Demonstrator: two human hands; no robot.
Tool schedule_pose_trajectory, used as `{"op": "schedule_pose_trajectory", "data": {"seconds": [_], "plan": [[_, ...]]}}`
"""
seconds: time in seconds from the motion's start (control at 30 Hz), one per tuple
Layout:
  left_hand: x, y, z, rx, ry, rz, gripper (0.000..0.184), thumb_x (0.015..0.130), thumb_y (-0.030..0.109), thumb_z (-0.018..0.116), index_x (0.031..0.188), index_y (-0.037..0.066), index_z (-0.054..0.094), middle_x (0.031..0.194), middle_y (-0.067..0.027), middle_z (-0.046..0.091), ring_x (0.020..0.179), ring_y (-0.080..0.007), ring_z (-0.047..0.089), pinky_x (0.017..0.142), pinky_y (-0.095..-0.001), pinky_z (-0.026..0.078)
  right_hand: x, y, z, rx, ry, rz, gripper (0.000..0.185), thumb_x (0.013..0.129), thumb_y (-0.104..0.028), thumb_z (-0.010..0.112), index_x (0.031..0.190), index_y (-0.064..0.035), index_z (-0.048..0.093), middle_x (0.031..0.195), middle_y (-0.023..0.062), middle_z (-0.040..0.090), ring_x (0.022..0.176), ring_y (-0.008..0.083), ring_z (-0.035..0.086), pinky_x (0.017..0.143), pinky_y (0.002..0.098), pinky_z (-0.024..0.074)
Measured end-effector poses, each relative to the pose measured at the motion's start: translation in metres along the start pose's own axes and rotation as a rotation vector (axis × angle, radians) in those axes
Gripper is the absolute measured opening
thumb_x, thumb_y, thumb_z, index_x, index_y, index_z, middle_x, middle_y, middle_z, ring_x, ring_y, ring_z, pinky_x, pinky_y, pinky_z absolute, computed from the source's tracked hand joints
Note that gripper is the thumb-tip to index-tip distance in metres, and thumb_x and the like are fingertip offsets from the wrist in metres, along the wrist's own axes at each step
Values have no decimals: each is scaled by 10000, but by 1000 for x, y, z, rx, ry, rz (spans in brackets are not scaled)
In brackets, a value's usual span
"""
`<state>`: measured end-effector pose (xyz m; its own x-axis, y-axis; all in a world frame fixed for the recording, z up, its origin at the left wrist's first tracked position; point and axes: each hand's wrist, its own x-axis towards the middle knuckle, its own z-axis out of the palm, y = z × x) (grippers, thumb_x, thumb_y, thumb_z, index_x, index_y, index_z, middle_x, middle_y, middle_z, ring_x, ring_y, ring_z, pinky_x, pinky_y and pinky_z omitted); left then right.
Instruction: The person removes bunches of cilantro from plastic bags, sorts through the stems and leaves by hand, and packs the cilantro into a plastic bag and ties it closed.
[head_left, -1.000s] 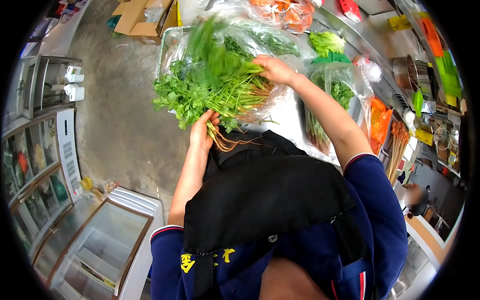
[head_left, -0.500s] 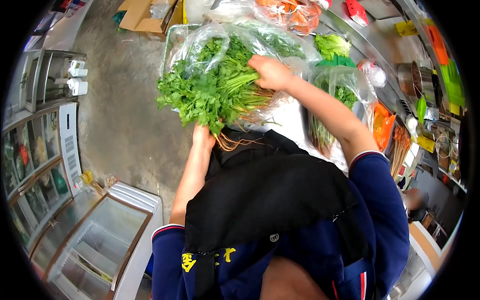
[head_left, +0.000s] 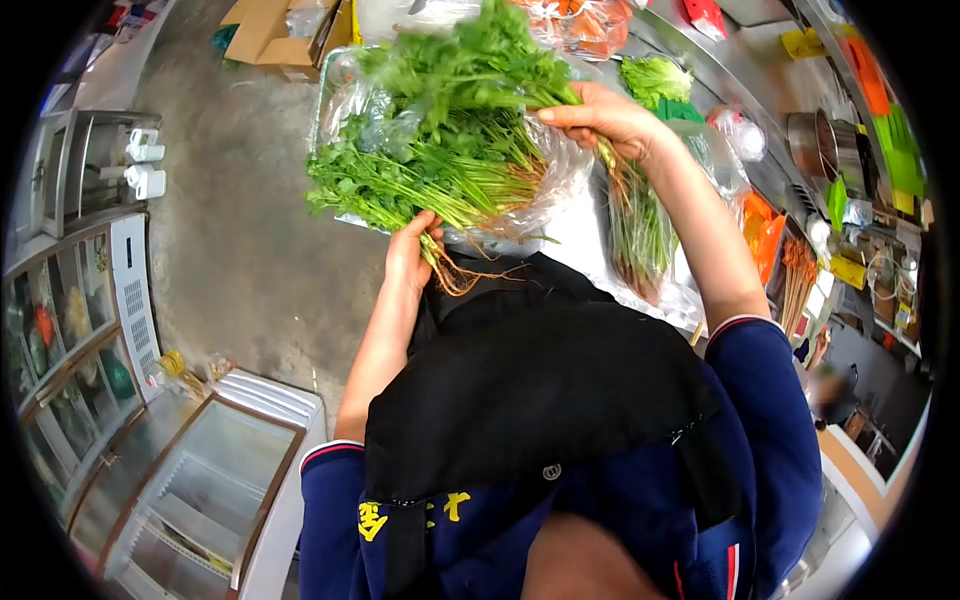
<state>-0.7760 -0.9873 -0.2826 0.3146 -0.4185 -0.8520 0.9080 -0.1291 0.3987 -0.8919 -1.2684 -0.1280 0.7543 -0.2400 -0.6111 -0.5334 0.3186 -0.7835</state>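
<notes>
Leafy greens in two bunches, one per hand, beside a single larger heap.
One bunch [head_left: 480, 62] is held above the heap [head_left: 455, 165], its stems pinched between thumb and fingers of the right hand [head_left: 615, 122], with roots hanging below; the left hand [head_left: 408, 250] has its fingers curled around the second bunch [head_left: 432, 255] at the heap's near edge, brown roots pointing toward the black apron [head_left: 540, 400]. The heap lies on clear plastic [head_left: 567, 160] within one green-rimmed tray [head_left: 322, 112]. Just right of it, one bag of stemmed greens [head_left: 640, 240] rests on the pale counter [head_left: 580, 232]. Farther out are one lettuce [head_left: 655, 80], one metal pot [head_left: 812, 140], one open cardboard box [head_left: 285, 38] and two white jugs [head_left: 146, 165].
</notes>
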Motion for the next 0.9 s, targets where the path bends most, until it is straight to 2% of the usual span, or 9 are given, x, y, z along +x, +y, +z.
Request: {"op": "schedule_pose_trajectory", "data": {"seconds": [0.1,0.13,0.23,0.37,0.47,0.6,0.7,0.8,0.9], "plan": [[7,0,7,5,-12,18,167,764,111,615,887,14,555,763,-65,574,588,-135,537,436,-251,411,-19,-13,-11,437,-170,-182,258,760,-179,659,913,-52,495,611,-67,408,429,-6,304,359,146,226],[11,0,8,-4,-32,2,160,759,108,622,871,15,555,750,-65,570,583,-134,536,425,-243,404,-20,-16,-13,425,-198,-225,259,784,-251,629,893,-43,521,612,-40,443,475,28,388,417,167,326],[15,-6,11,0,-29,-12,141,748,91,635,834,15,553,701,-63,555,542,-127,510,380,-219,373,-6,10,16,-70,254,-38,250,795,-283,617,877,-49,577,645,5,523,497,80,476,440,200,405],[20,-6,21,8,-67,-31,147,779,121,610,852,18,536,668,-57,515,499,-114,456,365,-199,356,36,133,55,-337,278,-230,410,788,-411,562,883,-14,601,776,140,608,692,266,588,673,353,466],[16,-4,27,-14,-67,-48,140,791,118,587,856,15,518,677,-66,515,494,-118,445,360,-198,350,44,163,78,-954,351,-176,331,726,-303,604,829,11,591,814,201,571,799,342,559,717,389,456],[14,-6,26,-74,-82,-111,119,792,94,563,853,14,499,686,-76,519,512,-132,462,364,-205,353,55,173,97,-877,590,-287,369,680,-303,624,808,36,553,827,206,561,847,346,554,729,399,455],[12,-8,24,-64,-66,-147,104,783,74,554,844,15,494,694,-79,526,534,-147,479,370,-221,354,50,157,92,-910,400,-69,393,671,-313,627,823,40,543,835,214,561,839,347,555,717,394,454],[8,-5,25,-57,-90,-103,114,757,74,581,825,31,501,695,-73,523,541,-146,483,393,-228,353,48,145,75,-464,248,-67,418,670,-330,624,842,42,541,824,205,563,808,318,564,688,376,450],[2,-3,26,-60,-116,-87,121,738,71,595,813,41,504,691,-59,514,556,-142,480,407,-230,353,43,128,75,-489,268,-79,436,678,-337,609,858,54,535,807,189,564,769,280,555,661,362,439]]}}
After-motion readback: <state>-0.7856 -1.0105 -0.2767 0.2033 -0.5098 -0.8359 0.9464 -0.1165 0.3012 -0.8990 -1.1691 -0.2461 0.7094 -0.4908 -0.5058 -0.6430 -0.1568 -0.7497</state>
